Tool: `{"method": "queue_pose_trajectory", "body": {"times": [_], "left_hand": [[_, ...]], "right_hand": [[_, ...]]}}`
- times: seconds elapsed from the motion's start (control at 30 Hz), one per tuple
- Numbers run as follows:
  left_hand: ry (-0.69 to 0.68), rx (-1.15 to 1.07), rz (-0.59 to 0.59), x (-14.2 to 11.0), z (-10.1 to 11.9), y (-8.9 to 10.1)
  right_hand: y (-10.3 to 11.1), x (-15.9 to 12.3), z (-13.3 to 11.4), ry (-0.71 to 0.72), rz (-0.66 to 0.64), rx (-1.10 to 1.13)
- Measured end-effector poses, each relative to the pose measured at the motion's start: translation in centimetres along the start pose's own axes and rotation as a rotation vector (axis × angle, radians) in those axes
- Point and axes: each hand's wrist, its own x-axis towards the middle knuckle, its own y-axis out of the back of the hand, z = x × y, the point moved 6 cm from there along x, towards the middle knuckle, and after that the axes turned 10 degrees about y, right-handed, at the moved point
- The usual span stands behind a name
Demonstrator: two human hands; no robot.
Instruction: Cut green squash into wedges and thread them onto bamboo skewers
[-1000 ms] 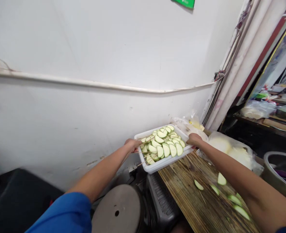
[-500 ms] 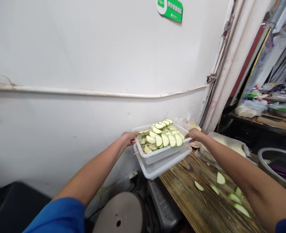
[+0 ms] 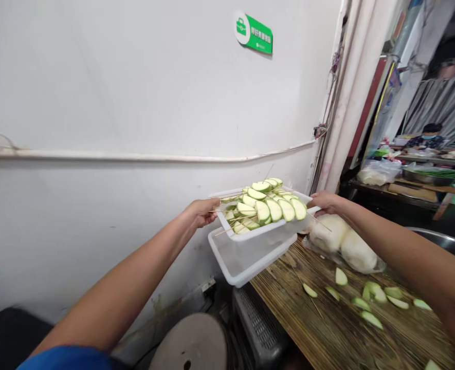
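A white plastic tray [image 3: 264, 229] is held up between my two hands, raised above a second white tray [image 3: 227, 267] that sits on the table's left corner. My left hand [image 3: 204, 211] grips its left rim, and my right hand [image 3: 325, 201] grips the right rim. Heaped in the upper tray are half-round pale green slices [image 3: 275, 209] threaded on thin wooden skewers [image 3: 231, 198], some sticking out past the rim. The lower tray's visible part shows a bare inside. Part of my right fingers is hidden behind the rim.
Loose slices [image 3: 371, 319] and a skewer lie on the wooden table [image 3: 289, 303]. Large pale vegetables in a plastic bag [image 3: 360, 249] and a metal basin [image 3: 443, 241] are at the right. A round stool [image 3: 192, 341] stands below. A white wall [image 3: 115, 216] rises behind. A person [image 3: 430, 139] sits far right.
The filled tray has been lifted up and slightly right, off the lower tray, which now shows beneath it. Both hands kept hold. My view has turned right and up.
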Motion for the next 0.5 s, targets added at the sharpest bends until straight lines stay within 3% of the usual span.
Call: {"method": "queue_pose_trajectory", "body": {"times": [0.27,0.4,0.5], "left_hand": [[-0.082,-0.152,-0.154,-5.9,0.3,-2.5],[-0.086,-0.122,-0.263,-8.9,0.2,-5.2],[-0.081,-0.091,-0.378,-11.1,0.2,-8.1]], "right_hand": [[4.8,-6.0,0.4,-0.049,0.045,0.065],[8.0,-10.3,1.7,-0.079,0.115,0.049],[11.6,-14.6,2.8,-0.101,0.214,0.007]]}}
